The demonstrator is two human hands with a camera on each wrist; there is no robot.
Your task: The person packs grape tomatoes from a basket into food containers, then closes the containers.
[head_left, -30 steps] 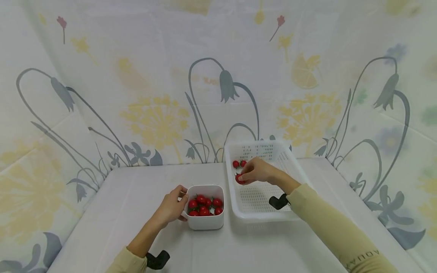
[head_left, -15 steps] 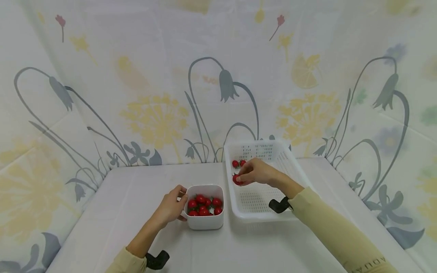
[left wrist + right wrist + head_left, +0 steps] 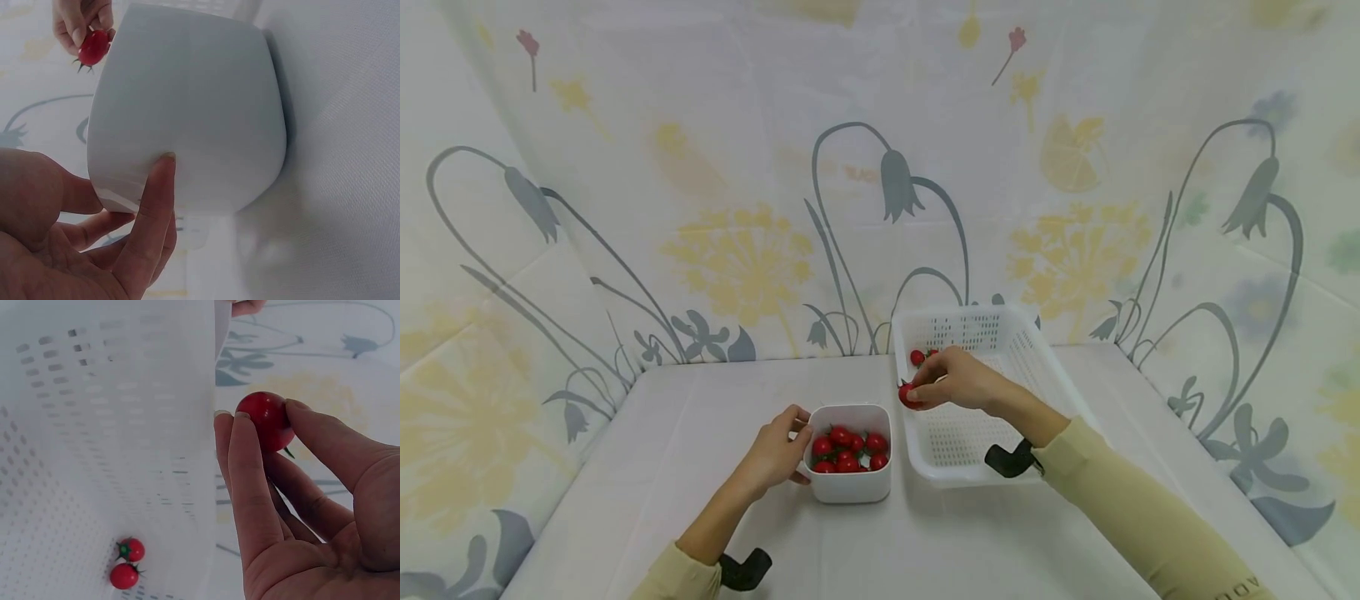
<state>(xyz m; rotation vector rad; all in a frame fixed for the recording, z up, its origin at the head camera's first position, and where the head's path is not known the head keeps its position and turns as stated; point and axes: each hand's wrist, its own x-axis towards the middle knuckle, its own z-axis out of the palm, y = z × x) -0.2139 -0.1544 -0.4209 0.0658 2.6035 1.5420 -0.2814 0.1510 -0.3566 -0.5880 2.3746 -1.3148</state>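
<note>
My right hand [image 3: 958,382] pinches a red cherry tomato [image 3: 910,396] over the left rim of a white perforated basket [image 3: 958,479]. In the right wrist view, thumb and fingertips hold this tomato [image 3: 265,419] in the air beside the basket wall. Two more tomatoes [image 3: 128,562] lie inside the basket. My left hand [image 3: 775,450] grips the left side of a small white square container [image 3: 852,490], which holds several tomatoes [image 3: 842,450]. In the left wrist view, a fingertip [image 3: 164,165] presses on the container's outer wall [image 3: 187,100], and the thumb is at its rim.
The container and basket stand side by side on a white-covered table [image 3: 715,417], a narrow gap between them. A flower-printed sheet [image 3: 760,275] rises behind and at both sides. Black wrist mounts [image 3: 1009,460] show at both cuffs.
My right hand has shifted slightly left with the tomato, from inside the basket to above its left rim. The left hand and container have stayed in place.
</note>
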